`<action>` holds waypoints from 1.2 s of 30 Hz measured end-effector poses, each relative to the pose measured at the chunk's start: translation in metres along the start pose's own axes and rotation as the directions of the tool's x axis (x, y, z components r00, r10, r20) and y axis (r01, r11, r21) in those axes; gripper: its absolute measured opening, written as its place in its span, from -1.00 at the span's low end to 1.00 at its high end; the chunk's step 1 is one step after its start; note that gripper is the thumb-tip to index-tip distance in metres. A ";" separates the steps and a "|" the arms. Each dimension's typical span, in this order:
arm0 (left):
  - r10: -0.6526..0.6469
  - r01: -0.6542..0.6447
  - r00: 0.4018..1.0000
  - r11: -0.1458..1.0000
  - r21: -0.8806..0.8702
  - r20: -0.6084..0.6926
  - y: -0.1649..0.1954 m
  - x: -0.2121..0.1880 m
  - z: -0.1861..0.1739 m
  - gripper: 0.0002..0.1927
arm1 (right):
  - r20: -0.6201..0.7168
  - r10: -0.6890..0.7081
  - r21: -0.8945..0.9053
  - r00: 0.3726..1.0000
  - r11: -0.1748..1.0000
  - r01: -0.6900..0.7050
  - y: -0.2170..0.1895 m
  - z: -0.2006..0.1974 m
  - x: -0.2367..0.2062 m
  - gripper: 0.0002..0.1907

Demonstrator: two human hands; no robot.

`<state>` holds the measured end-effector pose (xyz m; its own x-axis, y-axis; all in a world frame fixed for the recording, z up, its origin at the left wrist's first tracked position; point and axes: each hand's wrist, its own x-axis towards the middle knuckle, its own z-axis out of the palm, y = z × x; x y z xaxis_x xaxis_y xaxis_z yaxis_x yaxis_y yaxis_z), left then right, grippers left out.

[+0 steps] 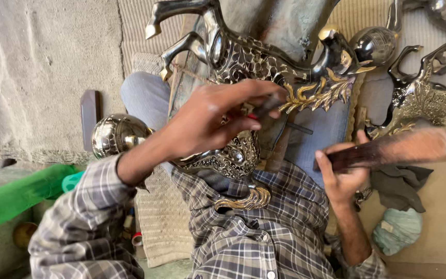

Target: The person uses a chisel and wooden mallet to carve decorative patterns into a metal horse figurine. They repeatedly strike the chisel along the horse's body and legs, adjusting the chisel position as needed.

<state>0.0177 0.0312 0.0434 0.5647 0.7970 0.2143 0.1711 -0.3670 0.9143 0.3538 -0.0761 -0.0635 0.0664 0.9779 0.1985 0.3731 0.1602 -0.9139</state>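
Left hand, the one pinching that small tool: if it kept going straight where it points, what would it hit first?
Most likely the gold leafy trim on the metal horse figure; the left hand points right at it, though depth is unclear.

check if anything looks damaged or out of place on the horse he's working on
Nothing looks broken. The metal horse figure lies across the person's lap, legs up. The left hand holds a small tool against it; the right hand grips a dark wooden stick, blurred, so its details are unclear.

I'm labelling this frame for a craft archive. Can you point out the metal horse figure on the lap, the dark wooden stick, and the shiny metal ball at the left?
metal horse figure (243,59): head view, on its patterned body.
dark wooden stick (388,150): head view, mid-shaft.
shiny metal ball (115,134): head view, on its rounded front.
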 end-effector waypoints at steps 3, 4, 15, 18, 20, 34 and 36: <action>-0.068 0.031 0.980 0.980 0.194 0.189 -0.008 0.018 0.000 -0.48 | 0.017 0.071 0.020 0.997 0.997 -0.071 -0.002 -0.010 -0.027 -0.56; -0.004 -0.038 0.975 0.982 0.185 0.223 -0.009 0.021 -0.002 -0.49 | 0.015 0.110 0.077 0.994 0.991 -0.111 -0.004 -0.012 -0.033 -0.56; 0.262 -0.283 0.884 0.959 -0.003 0.387 -0.016 0.032 -0.012 -0.49 | -0.112 -0.143 0.109 0.983 0.982 0.155 -0.025 -0.005 -0.034 -0.19; 0.268 -0.283 0.878 0.959 -0.021 0.397 -0.018 0.032 -0.011 -0.48 | -0.229 -0.188 0.283 0.955 0.926 0.250 -0.037 -0.002 -0.027 -0.10; 0.275 -0.281 0.874 0.959 -0.045 0.401 -0.019 0.033 -0.010 -0.49 | -0.191 -0.132 0.218 0.973 0.960 0.173 -0.043 0.000 -0.019 -0.20; 0.264 -0.263 0.868 0.963 -0.061 0.421 -0.018 0.032 -0.012 -0.53 | 0.083 -0.336 -0.133 0.938 0.929 0.345 -0.040 0.003 0.019 -0.02; 0.269 -0.275 0.858 0.960 -0.051 0.437 -0.017 0.033 -0.014 -0.61 | 0.143 -0.402 -0.240 0.904 0.873 0.426 -0.042 -0.001 0.023 0.00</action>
<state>0.0218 0.0710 0.0396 0.8838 0.3754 0.2793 -0.0321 -0.5469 0.8366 0.3410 -0.0603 -0.0201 -0.2222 0.8394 0.4961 0.5757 0.5236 -0.6280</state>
